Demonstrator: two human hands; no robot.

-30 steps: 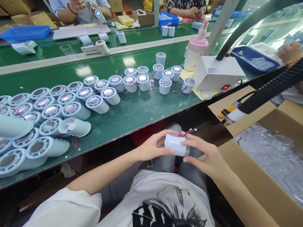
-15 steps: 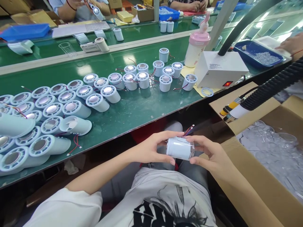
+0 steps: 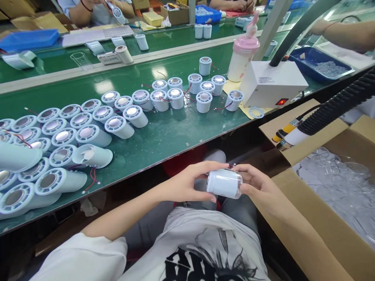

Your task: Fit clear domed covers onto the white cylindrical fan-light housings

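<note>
Pale-blue cup [image 3: 223, 184], held sideways

From my remote seat I log the left hand [image 3: 190, 185] grasping its rimmed end, thumb near, fingers far. Right hand [image 3: 259, 188]: fingers bent, gripping the clear cover [image 3: 240, 185]. Position: short of the green bench [image 3: 170, 136], where similar cups [image 3: 125, 129] crowd; cardboard box [image 3: 316, 232] at right.

bench [image 3: 166, 138] passable mid-front; blue cups [image 3: 63, 136] block its left.
</note>
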